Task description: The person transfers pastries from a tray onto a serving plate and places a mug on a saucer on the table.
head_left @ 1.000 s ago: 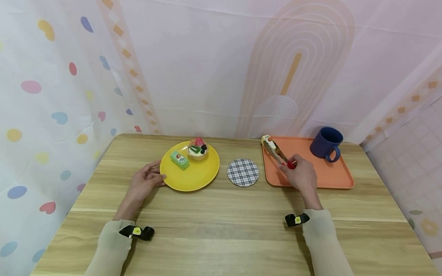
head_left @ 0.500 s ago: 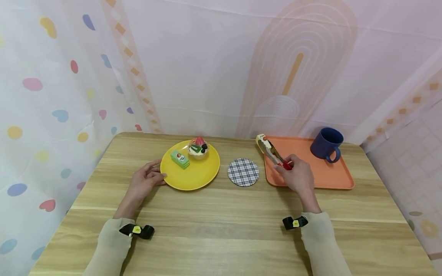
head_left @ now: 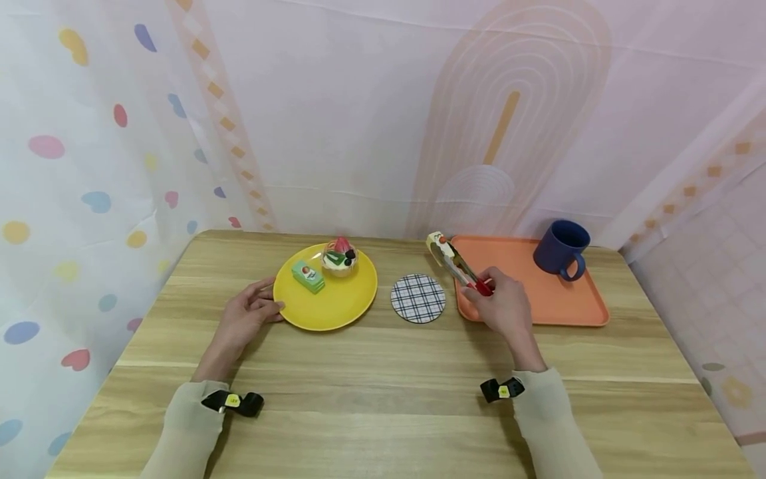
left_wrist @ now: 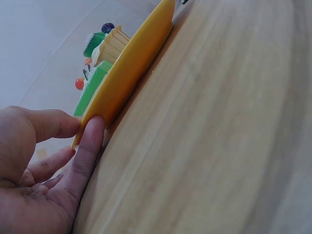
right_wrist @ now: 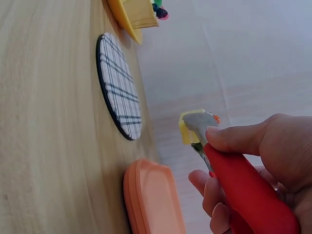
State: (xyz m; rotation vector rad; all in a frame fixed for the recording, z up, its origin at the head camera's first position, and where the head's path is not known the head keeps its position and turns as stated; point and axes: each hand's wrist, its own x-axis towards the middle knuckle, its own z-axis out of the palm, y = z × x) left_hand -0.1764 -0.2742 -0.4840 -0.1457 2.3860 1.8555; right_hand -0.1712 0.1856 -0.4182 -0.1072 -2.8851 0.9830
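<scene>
My left hand [head_left: 247,314] pinches the near-left rim of the yellow plate [head_left: 329,313], which rests on the table. A green toy cake slice [head_left: 308,276] and a fruit tart [head_left: 339,259] sit on that plate. In my right hand [head_left: 504,305] are red-handled tongs [right_wrist: 246,187], gripped between thumb and fingers. Their metal tips hold a small yellow toy cake slice [right_wrist: 186,130] with white cream and a red-orange berry. This slice hangs above the table, just past the left edge of the orange tray [head_left: 556,306].
Between plate and tray lies a round checked coaster [head_left: 418,299]. A dark blue mug [head_left: 561,247] stands at the tray's back right. Behind the wooden table [head_left: 371,399] hangs a patterned curtain [head_left: 347,133].
My right hand has moved left with the tongs, carrying the yellow cake slice from above the tray's back-left corner to outside its edge. My left hand stays at the plate.
</scene>
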